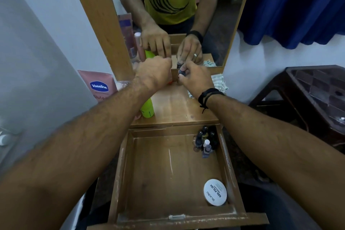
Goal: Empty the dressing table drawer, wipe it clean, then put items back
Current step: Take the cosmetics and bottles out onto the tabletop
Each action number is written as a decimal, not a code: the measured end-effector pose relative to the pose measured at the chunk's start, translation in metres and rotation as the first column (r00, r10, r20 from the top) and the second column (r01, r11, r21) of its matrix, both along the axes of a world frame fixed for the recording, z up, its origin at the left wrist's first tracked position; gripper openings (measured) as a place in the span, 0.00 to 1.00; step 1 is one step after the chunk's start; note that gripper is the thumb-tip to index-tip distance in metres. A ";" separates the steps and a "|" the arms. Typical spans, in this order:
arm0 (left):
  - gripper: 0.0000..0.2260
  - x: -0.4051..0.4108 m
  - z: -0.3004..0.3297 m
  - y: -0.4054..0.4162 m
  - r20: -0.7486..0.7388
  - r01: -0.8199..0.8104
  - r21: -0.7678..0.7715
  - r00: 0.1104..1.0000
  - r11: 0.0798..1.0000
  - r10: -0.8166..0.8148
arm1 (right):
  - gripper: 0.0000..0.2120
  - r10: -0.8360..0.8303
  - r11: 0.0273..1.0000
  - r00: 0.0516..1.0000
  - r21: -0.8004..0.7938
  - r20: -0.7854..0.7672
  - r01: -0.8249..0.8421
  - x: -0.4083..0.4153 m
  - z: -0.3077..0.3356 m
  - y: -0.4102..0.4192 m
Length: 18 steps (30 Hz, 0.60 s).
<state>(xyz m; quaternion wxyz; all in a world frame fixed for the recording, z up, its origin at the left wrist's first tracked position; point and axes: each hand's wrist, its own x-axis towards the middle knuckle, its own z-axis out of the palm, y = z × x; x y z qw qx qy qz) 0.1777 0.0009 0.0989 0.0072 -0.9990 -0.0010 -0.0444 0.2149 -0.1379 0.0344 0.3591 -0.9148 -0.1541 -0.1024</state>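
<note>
The wooden drawer [123,170] is pulled out below me. In its far right corner stand several small nail polish bottles [204,141], and a round white nail polish tin [215,192] lies near the front right. Both hands reach over the dressing table top [175,106] toward the mirror. My right hand [196,80] pinches a small dark bottle [181,72] at its fingertips. My left hand [154,73] has its fingers curled; what they hold is hidden behind the knuckles.
A green bottle [147,107] stands on the table top under my left forearm. A pink Vaseline tube [99,85] leans at the left. A checked cloth [220,82] lies at the right by the mirror [214,15]. A dark stool [308,95] stands right.
</note>
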 end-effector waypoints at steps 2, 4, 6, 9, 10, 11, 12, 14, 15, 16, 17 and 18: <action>0.13 0.004 -0.004 0.001 -0.006 0.000 -0.011 1.000 1.000 0.000 | 0.06 0.003 1.000 1.000 -0.013 0.014 -0.003 0.002 -0.001 0.003; 0.13 0.006 -0.008 0.002 -0.001 0.002 -0.013 1.000 1.000 -0.002 | 0.06 0.008 1.000 1.000 -0.024 0.022 -0.008 0.003 -0.001 0.006; 0.12 0.008 -0.011 0.003 0.018 0.009 -0.017 1.000 1.000 -0.009 | 0.07 0.020 0.999 0.999 -0.036 0.038 -0.019 0.003 -0.003 0.007; 0.11 0.009 -0.012 0.005 0.046 0.013 -0.033 0.999 0.999 -0.012 | 0.08 0.032 0.998 0.997 -0.065 0.073 -0.027 0.001 -0.006 0.007; 0.11 0.009 -0.012 0.005 0.051 0.019 -0.031 0.999 0.999 -0.017 | 0.09 0.033 0.997 0.997 -0.074 0.076 -0.028 0.001 -0.006 0.007; 0.11 0.009 -0.012 0.005 0.056 0.026 -0.024 0.998 0.999 -0.025 | 0.09 0.033 0.996 0.996 -0.080 0.078 -0.027 0.001 -0.006 0.007; 0.10 0.009 -0.012 0.005 0.062 0.033 -0.017 0.998 0.999 -0.032 | 0.10 0.031 0.996 0.996 -0.087 0.079 -0.024 0.001 -0.005 0.006; 0.10 0.009 -0.013 0.003 0.069 0.039 -0.013 0.997 0.999 -0.038 | 0.10 0.027 0.994 0.996 -0.110 0.083 -0.017 0.001 -0.004 0.006; 0.10 0.009 -0.013 0.003 0.070 0.039 -0.012 0.997 0.999 -0.038 | 0.10 0.025 0.992 0.996 -0.121 0.081 -0.015 0.001 -0.005 0.006; 0.10 0.010 -0.013 0.002 0.070 0.036 -0.009 0.997 0.999 -0.035 | 0.10 0.023 0.992 0.997 -0.129 0.078 -0.013 0.001 -0.004 0.006; 0.10 0.010 -0.012 0.002 0.068 0.031 -0.006 0.997 0.999 -0.031 | 0.10 0.020 0.991 0.997 -0.131 0.075 -0.010 0.001 -0.004 0.006; 0.11 0.010 -0.011 0.002 0.064 0.026 -0.002 0.998 1.000 -0.026 | 0.10 0.017 0.991 0.997 -0.132 0.074 -0.007 0.000 -0.004 0.006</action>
